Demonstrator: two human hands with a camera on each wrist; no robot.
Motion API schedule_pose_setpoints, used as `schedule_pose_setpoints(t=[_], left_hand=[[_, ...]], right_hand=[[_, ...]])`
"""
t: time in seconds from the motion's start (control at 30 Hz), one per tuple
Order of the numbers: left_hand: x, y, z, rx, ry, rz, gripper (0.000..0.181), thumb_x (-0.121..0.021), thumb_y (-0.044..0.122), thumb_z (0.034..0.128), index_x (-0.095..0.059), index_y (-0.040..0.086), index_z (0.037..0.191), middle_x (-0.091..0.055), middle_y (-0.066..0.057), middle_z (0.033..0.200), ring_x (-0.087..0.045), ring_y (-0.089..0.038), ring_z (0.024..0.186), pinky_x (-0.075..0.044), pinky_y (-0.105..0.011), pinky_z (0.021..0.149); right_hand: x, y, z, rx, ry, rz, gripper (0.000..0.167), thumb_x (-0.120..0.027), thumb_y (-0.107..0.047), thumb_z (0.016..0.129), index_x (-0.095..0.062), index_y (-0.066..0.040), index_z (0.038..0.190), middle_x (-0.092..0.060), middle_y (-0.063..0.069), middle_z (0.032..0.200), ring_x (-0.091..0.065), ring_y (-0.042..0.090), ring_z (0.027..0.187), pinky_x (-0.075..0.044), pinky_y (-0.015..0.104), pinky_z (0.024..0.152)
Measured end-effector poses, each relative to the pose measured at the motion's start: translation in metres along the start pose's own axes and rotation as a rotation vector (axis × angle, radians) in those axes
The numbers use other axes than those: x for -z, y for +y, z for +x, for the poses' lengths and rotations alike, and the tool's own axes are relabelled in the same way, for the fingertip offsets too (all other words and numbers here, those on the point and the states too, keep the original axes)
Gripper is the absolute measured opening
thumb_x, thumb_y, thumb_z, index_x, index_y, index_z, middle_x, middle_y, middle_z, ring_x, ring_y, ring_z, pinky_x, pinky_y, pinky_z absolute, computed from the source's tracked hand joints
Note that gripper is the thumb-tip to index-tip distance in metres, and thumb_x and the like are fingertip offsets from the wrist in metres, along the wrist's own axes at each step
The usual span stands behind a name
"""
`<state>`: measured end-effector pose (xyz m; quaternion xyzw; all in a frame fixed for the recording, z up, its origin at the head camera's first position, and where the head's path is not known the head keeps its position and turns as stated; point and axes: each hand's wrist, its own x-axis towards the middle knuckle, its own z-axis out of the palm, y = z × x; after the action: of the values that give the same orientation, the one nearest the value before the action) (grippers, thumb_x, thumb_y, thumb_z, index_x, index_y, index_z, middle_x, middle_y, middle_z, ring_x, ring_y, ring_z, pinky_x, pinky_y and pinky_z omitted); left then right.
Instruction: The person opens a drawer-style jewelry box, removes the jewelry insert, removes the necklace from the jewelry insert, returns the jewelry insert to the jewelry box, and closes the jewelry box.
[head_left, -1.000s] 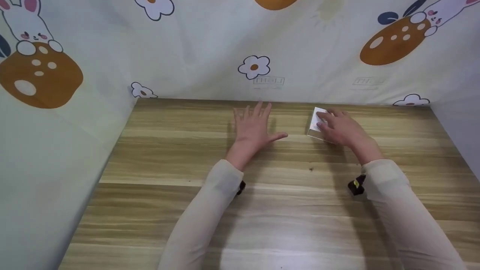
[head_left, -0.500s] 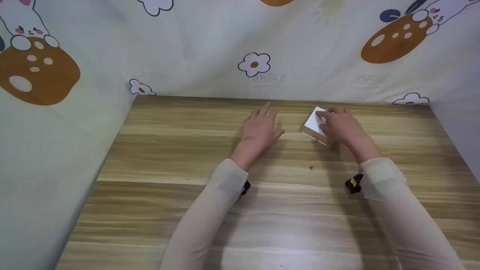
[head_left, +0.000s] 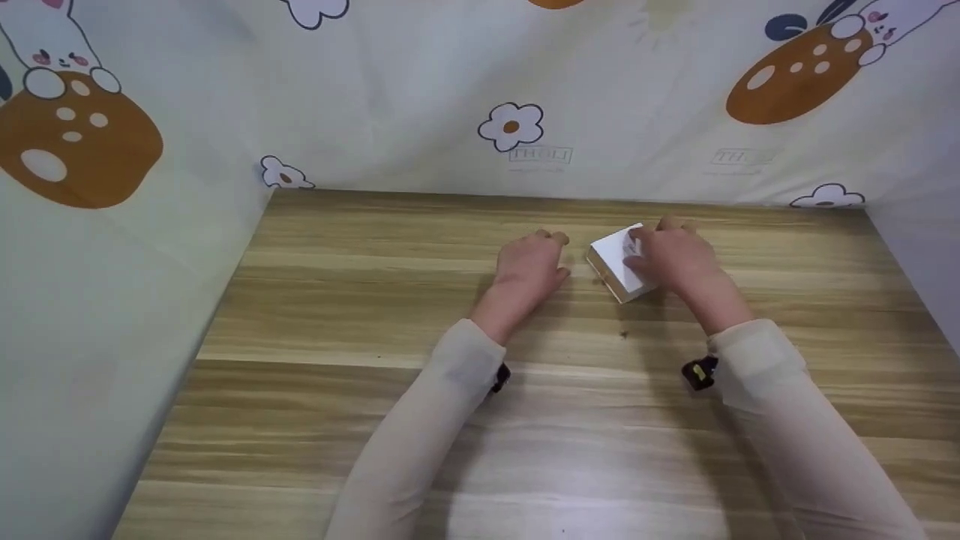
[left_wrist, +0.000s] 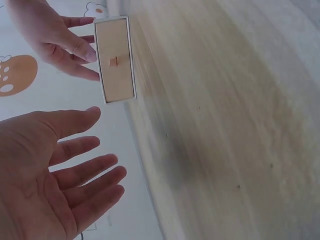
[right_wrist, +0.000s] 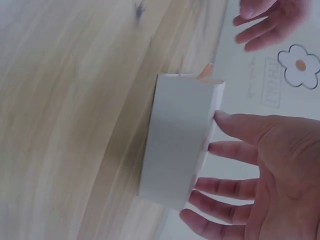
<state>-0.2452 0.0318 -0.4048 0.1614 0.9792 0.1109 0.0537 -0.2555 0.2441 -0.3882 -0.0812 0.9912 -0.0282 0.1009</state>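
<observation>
A small white box (head_left: 613, 256) lies on the wooden table, its tan end with a small tab facing front-left. My right hand (head_left: 679, 259) rests its thumb and fingertips on the box's top. In the right wrist view, the fingers of that hand (right_wrist: 280, 170) meet one face of the box (right_wrist: 175, 140), loosely extended. Left of the box, my left hand (head_left: 531, 266) touches nothing. The left wrist view has this hand (left_wrist: 60, 170) with fingers apart and slightly bent, close to the box's tan end (left_wrist: 115, 75).
The wooden table (head_left: 300, 300) meets a patterned cloth (head_left: 420, 112) along its back edge, and cloth also hangs at the left and right sides. A black device (head_left: 700, 373) is on the right wrist.
Under my right hand the box has turned clockwise and shifted slightly left and nearer. My left hand's spread fingers have drawn in and bent, and that hand has moved a little right.
</observation>
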Motion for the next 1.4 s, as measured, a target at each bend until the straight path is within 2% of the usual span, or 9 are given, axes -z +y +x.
schedule_pose_setpoints(t=[0.2,0.37,0.47,0.53,0.67,0.77,0.9,1.13,1.4], left_hand=[[-0.004,0.006,0.002,0.004,-0.013,-0.058,0.039,-0.066,0.029,0.0947,-0.063,0.021,0.132,-0.071,-0.004,0.123,-0.069,-0.019,0.098,-0.06,-0.037,0.076],[-0.012,0.008,0.006,-0.002,-0.021,-0.082,0.03,-0.066,0.032,0.0961,-0.068,0.021,0.124,-0.075,0.0,0.106,-0.062,-0.013,0.081,-0.058,-0.033,0.07],[-0.017,0.009,0.008,-0.006,-0.025,-0.096,0.023,-0.063,0.029,0.0973,-0.071,0.024,0.118,-0.075,0.003,0.101,-0.061,-0.011,0.083,-0.058,-0.032,0.073],[-0.019,0.009,0.01,-0.011,-0.026,-0.102,0.018,-0.063,0.026,0.0969,-0.072,0.026,0.113,-0.074,0.005,0.101,-0.063,-0.011,0.086,-0.058,-0.033,0.075],[-0.021,0.01,0.014,-0.018,-0.025,-0.113,0.013,-0.064,0.022,0.0957,-0.074,0.025,0.104,-0.074,0.004,0.099,-0.062,-0.011,0.084,-0.058,-0.035,0.075],[-0.023,0.012,0.017,-0.003,-0.03,-0.104,0.01,-0.064,0.021,0.0949,-0.074,0.022,0.099,-0.074,0.002,0.098,-0.062,-0.012,0.082,-0.058,-0.035,0.074],[-0.024,0.014,0.018,0.019,-0.018,-0.089,0.009,-0.064,0.023,0.0955,-0.072,0.019,0.096,-0.074,0.001,0.098,-0.065,-0.015,0.085,-0.059,-0.036,0.075],[-0.026,0.016,0.018,0.023,-0.003,-0.108,0.009,-0.063,0.024,0.0969,-0.07,0.018,0.095,-0.073,0.001,0.093,-0.056,-0.013,0.076,-0.057,-0.035,0.072],[-0.023,0.018,0.022,0.038,0.0,-0.128,0.006,-0.066,0.02,0.0958,-0.071,0.018,0.098,-0.073,0.003,0.094,-0.061,-0.013,0.082,-0.057,-0.034,0.074]], right_hand=[[0.002,-0.009,-0.004,0.044,-0.023,0.003,0.056,-0.061,-0.033,0.095,-0.052,-0.001,0.14,-0.056,0.031,0.119,-0.061,0.046,0.096,-0.054,0.058,0.077],[0.002,-0.012,-0.006,0.077,-0.027,0.017,0.058,-0.064,-0.032,0.095,-0.052,0.005,0.137,-0.056,0.033,0.118,-0.062,0.042,0.091,-0.054,0.056,0.078],[0.003,-0.013,-0.008,0.087,-0.012,0.036,0.062,-0.068,-0.032,0.092,-0.05,0.005,0.139,-0.055,0.033,0.12,-0.062,0.044,0.094,-0.054,0.057,0.08],[0.004,-0.013,-0.009,0.096,-0.009,0.054,0.068,-0.071,-0.032,0.091,-0.046,0.001,0.144,-0.052,0.034,0.129,-0.059,0.049,0.107,-0.052,0.06,0.087],[0.006,-0.011,-0.005,0.167,-0.032,0.115,0.084,-0.079,-0.032,0.084,-0.036,-0.009,0.153,-0.036,0.029,0.153,-0.038,0.053,0.137,-0.04,0.066,0.105],[0.006,-0.009,-0.001,0.234,-0.084,0.148,0.089,-0.082,-0.03,0.081,-0.035,-0.011,0.154,-0.027,0.025,0.16,-0.026,0.051,0.145,-0.031,0.067,0.113],[0.003,-0.006,0.003,0.265,-0.132,0.153,0.09,-0.083,-0.03,0.081,-0.035,-0.009,0.154,-0.03,0.026,0.158,-0.027,0.053,0.144,-0.029,0.066,0.115],[0.001,-0.005,0.005,0.277,-0.13,0.13,0.085,-0.084,-0.029,0.079,-0.042,-0.006,0.15,-0.045,0.026,0.149,-0.04,0.051,0.136,-0.036,0.062,0.112],[0.002,-0.005,0.008,0.28,-0.128,0.104,0.086,-0.084,-0.028,0.079,-0.042,-0.004,0.149,-0.046,0.026,0.148,-0.043,0.049,0.135,-0.038,0.06,0.112]])
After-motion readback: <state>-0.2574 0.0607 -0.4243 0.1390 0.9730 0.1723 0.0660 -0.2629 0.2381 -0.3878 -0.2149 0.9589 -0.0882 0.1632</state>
